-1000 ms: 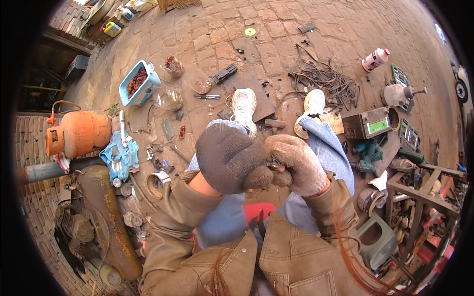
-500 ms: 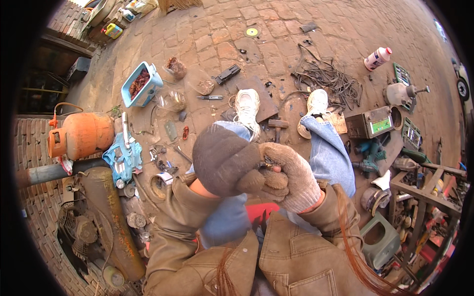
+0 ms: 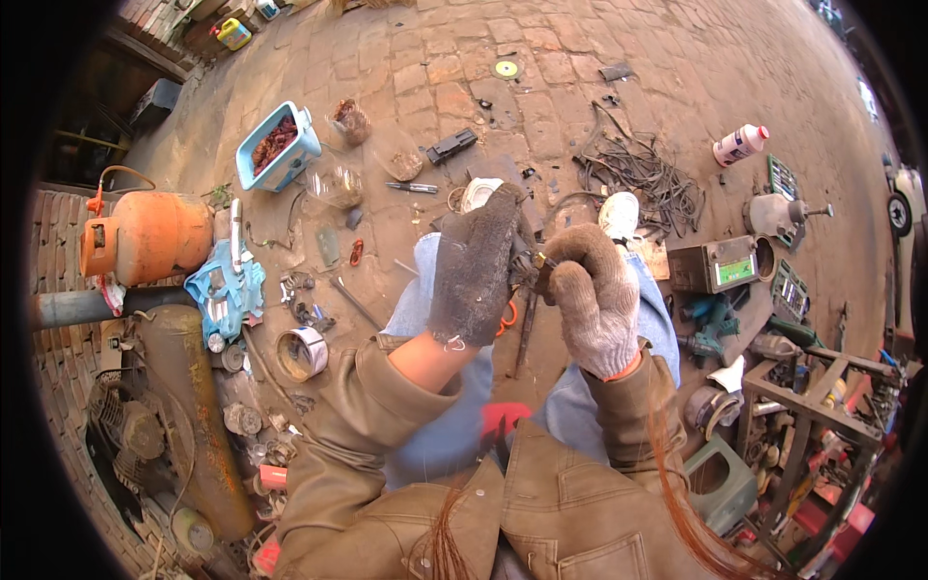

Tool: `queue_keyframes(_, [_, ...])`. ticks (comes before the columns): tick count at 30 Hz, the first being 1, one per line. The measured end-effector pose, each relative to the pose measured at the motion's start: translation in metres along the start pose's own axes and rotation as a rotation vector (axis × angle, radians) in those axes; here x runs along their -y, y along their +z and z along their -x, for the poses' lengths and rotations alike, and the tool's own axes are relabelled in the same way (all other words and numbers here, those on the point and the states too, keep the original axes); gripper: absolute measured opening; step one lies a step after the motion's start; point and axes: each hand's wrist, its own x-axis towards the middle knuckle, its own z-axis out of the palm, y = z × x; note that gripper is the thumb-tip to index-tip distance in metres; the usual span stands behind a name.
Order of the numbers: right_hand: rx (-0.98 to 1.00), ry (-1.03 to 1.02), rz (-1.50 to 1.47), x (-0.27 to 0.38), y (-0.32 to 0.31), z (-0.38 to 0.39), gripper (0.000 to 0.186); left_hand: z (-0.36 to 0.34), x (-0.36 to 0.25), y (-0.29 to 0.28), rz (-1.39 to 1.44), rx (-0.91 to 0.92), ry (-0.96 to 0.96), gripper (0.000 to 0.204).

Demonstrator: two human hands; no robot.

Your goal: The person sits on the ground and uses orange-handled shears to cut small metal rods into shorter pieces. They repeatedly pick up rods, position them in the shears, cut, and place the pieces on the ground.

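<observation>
Head view: the left hand [image 3: 472,266] grips a small dark part [image 3: 525,269], positioned between both hands above the brick paving [image 3: 411,82]. The right hand [image 3: 596,295] curls its fingers beside the part; whether they grip it cannot be determined.

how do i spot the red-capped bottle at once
Find the dark cable tangle beyond the right shoe. Just right of it is the pale bottle; its bright red cap sets it apart from the green case nearby.
</observation>
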Motion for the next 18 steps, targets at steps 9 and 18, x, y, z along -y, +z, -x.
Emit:
queue_keyframes(9, [0.17,0.383,-0.654,-0.035,-0.006,0.009,0.023,-0.001,-0.003,-0.003,0.505,0.059,-0.35,0.031])
queue_keyframes(18, [0.041,0.213,0.07,0.011,0.002,-0.001,0.022,-0.006,0.023,-0.004,0.892,0.087,-0.56,0.023])
